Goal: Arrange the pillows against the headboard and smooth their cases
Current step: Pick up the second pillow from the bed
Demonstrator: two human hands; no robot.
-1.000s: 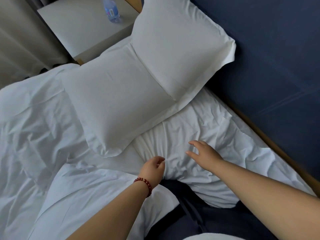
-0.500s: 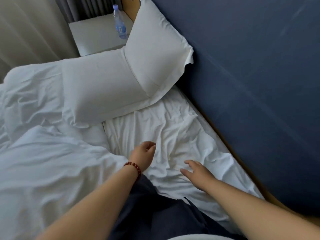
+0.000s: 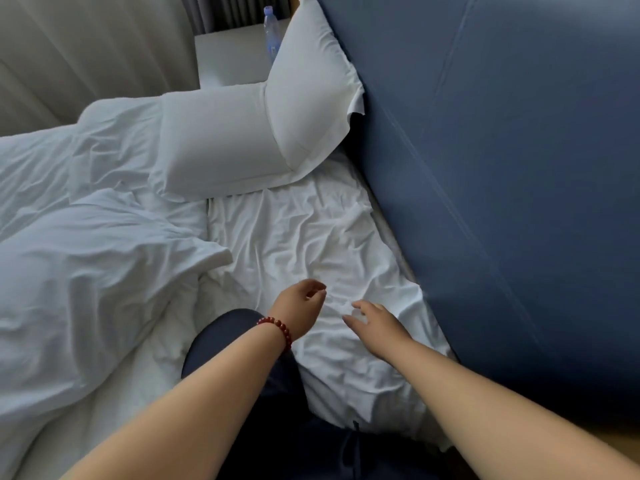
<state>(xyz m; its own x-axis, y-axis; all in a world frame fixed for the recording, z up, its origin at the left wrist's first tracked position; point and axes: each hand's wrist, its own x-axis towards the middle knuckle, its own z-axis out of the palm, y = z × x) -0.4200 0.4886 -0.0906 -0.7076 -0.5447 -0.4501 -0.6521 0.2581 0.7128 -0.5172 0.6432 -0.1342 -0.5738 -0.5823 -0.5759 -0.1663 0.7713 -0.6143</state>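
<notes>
Two white pillows sit at the far end of the bed. One pillow (image 3: 308,91) leans upright against the blue headboard (image 3: 502,168). The other pillow (image 3: 214,140) lies flat on the bed in front of it, its edge under the leaning one. My left hand (image 3: 299,308), with a red bead bracelet on the wrist, hovers over the wrinkled sheet (image 3: 294,244) with fingers loosely curled, holding nothing. My right hand (image 3: 375,323) is just beside it, fingers spread and relaxed over the sheet. Both hands are well short of the pillows.
A rumpled white duvet (image 3: 86,271) covers the left of the bed. A white nightstand (image 3: 228,60) with a water bottle (image 3: 272,32) stands behind the pillows, curtains (image 3: 86,53) to its left. My knee in dark trousers (image 3: 225,337) rests on the bed.
The view has pulled back from the pillows, which now sit farther away. Both hands have drawn back toward me over the sheet and hold nothing.
</notes>
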